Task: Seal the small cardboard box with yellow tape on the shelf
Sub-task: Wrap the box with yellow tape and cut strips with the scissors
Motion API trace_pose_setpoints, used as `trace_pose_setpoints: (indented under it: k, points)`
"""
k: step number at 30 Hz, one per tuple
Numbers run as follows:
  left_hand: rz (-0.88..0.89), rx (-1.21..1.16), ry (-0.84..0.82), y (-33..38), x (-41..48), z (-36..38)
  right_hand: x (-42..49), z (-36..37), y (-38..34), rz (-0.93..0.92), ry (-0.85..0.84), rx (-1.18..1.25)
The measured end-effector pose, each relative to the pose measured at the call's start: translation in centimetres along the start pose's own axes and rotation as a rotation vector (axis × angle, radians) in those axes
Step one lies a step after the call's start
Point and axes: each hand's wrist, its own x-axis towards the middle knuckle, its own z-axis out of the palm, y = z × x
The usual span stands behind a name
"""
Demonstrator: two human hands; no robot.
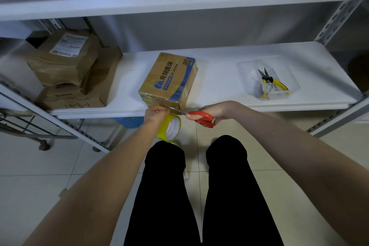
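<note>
On the white shelf [229, 66], mid-level of a metal rack, the small cardboard box [168, 80] w/ blue print sits near the front edge, centre. Stacked brown parcels [67, 70] lie well to its left; a clear plastic tray [267, 78] w/ yellow-handled pliers [268, 83] sits to its right. Just below the box's front face, the left hand [156, 115] has its fingers closed on the yellow tape roll [169, 128]. Right hand [211, 113] grips red-handled scissors [200, 118], blades pointing left at the tape strip by the box; blade gap can't be told.
</note>
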Motion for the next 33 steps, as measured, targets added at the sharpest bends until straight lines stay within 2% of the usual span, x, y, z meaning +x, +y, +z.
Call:
trace_pose_setpoints:
  k: [6, 10, 18, 22, 25, 30, 33]
  points:
    - [-0.05, 0.013, -0.013, 0.6, -0.1, -0.3, 0.4, 0.2, -1.6, -0.044, 0.029, 0.024]
    - [-0.103, -0.001, -0.032, 0.8, -0.1, -0.6, 0.4, 0.1, -1.6, -0.084, 0.123, -0.036]
    - [-0.136, 0.167, 0.016, 1.7, 0.0, -1.3, -0.2, -0.1, -1.9, -0.125, 0.239, -0.118]
    - [-0.108, 0.331, 0.019, 1.6, 0.1, -2.2, -0.4, -0.2, -2.3, 0.026, 0.129, -0.172]
    - [-0.124, 0.309, 0.008, 1.8, 0.0, -2.8, -0.3, 0.1, -2.3, 0.189, -0.006, -0.181]
    - [-0.099, 0.318, -0.016, 2.5, -0.4, -2.9, -3.0, -1.5, -1.8, 0.303, 0.076, -0.359]
    - [-0.055, 0.333, -0.025, 3.0, -0.6, -2.8, -5.5, -3.5, -0.2, 0.373, 0.169, -0.294]
